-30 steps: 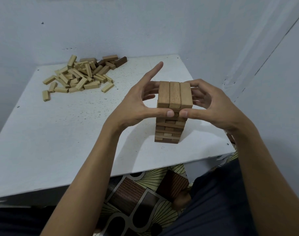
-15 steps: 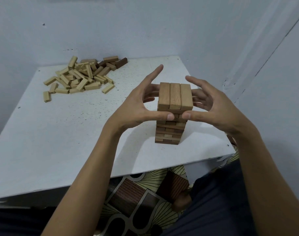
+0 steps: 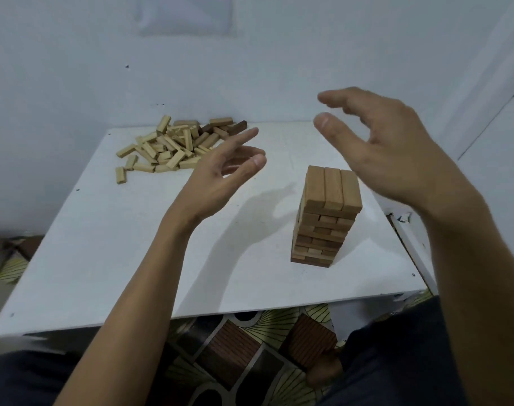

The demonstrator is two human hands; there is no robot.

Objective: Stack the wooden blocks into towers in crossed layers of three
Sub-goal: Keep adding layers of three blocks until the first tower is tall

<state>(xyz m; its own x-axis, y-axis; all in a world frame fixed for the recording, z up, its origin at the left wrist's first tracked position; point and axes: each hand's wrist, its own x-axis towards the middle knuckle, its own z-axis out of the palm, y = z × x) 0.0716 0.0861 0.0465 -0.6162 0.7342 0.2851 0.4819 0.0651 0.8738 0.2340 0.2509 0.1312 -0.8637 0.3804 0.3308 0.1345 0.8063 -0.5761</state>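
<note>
Nearest the camera, dark clothing [image 3: 396, 361] covers the person's lap, and between the knees a patterned floor covering [image 3: 235, 347] of brown squares and yellow fan shapes shows under the near edge of the white table [image 3: 103, 259]. Both bare forearms reach up over that edge. The tower [image 3: 326, 218] stands on the right half of the table, near its front right corner, upright and unsupported by either hand. Its top layer [image 3: 332, 186] is three blocks side by side running away from the viewer, and the layers beneath alternate in direction, mixing lighter and darker wood. The left hand [image 3: 220, 174] hangs in the air to the left of the tower and well apart from it, palm turned toward it, fingers straight and loosely spread, with nothing in it. The right hand [image 3: 387, 148] is raised above and to the right of the tower's top, palm facing left, fingers gently curved and the thumb held out; it is slightly blurred, holds nothing, and appears clear of the blocks. Farther back, at the far left of the table, lies a loose pile of blocks [image 3: 176, 145], with one block [image 3: 120, 174] apart at its left and a dark block [image 3: 237, 127] at its right end. A pale wall [image 3: 279, 54] rises behind.
</note>
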